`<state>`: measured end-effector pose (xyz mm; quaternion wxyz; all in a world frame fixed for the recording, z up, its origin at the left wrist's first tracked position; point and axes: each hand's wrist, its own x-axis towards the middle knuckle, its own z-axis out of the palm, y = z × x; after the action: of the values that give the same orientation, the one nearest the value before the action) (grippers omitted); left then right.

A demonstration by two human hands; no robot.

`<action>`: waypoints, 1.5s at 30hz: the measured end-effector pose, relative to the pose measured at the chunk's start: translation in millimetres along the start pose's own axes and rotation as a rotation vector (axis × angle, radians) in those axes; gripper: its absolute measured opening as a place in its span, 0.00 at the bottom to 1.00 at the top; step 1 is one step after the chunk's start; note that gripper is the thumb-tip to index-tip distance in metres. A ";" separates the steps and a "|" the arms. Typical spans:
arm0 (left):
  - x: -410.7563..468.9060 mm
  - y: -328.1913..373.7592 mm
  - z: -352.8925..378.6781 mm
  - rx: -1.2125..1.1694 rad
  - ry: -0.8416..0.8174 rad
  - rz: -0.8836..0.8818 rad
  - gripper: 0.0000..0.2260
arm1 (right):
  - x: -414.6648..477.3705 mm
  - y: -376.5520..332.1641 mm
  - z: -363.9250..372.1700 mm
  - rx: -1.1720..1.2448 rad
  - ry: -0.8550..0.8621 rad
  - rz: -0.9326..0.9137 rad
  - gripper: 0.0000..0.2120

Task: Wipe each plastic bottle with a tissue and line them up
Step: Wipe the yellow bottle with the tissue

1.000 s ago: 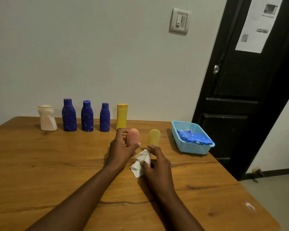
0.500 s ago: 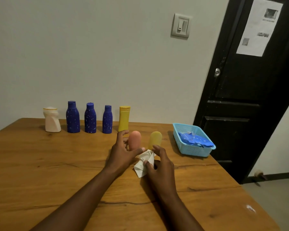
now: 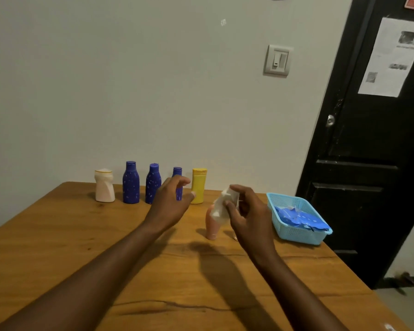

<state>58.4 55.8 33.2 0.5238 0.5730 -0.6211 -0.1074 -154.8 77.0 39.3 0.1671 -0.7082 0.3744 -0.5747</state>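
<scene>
A pink bottle (image 3: 211, 226) stands upright in the middle of the wooden table (image 3: 81, 235). My right hand (image 3: 247, 217) pinches a crumpled white tissue (image 3: 222, 204) just above and in front of the bottle's top, hiding it. My left hand (image 3: 170, 201) hovers to the left of the pink bottle with loosely curled fingers, holding nothing. By the wall stands a row: a cream bottle (image 3: 104, 188), three blue bottles (image 3: 131, 183) (image 3: 152, 185) (image 3: 177, 172), the third partly behind my left hand, and a yellow bottle (image 3: 198, 187).
A light blue plastic basket (image 3: 296, 234) with blue packets (image 3: 296, 219) sits at the table's right edge, close to my right hand. A black door (image 3: 368, 163) stands to the right of the table. A wall runs just behind the bottle row.
My left hand has let go of the pink bottle and moved up and left. My right hand has lifted the tissue off the table to the bottle's top. The view has tilted upward.
</scene>
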 end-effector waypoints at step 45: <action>9.7 29.0 -72.6 -0.307 -0.088 -0.144 0.08 | 30.6 -62.1 20.6 0.102 -0.010 -0.065 0.09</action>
<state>99.2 91.0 90.7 0.5684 0.5242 -0.5769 -0.2633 -112.6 92.1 96.0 0.1862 -0.7136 0.3206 -0.5944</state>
